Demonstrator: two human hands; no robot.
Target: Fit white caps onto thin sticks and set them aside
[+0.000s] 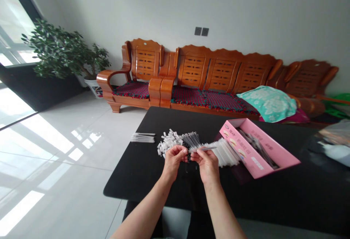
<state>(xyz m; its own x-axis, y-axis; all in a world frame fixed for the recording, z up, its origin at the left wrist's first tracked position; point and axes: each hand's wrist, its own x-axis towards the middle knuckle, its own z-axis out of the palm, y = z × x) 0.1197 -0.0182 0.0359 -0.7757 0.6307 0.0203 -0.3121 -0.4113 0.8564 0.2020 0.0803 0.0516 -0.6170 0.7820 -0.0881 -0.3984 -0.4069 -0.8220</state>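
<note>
Close together over the black table (142, 173), both hands are closed in pinches. My right hand (207, 166) grips a slim pale stick that looks like a pen (210, 148), lying nearly level. My left hand (172, 162) pinches at the stick's left end; what its fingertips hold is too small to make out. Just beyond my left hand is a heap of small white caps (168, 140). Behind the fingers, thin dark-tipped rods like pen refills (191, 138) lie fanned out. To the right of my right hand lies a row of translucent white tubes (225, 153).
Several finished-looking pens (143, 137) lie side by side near the table's left edge. A pink box (253, 160) holding dark thin pieces stands at right. Plastic bags (336, 144) sit at far right. Wooden sofas (194, 67) stand behind the table; a potted plant (65, 51) is left.
</note>
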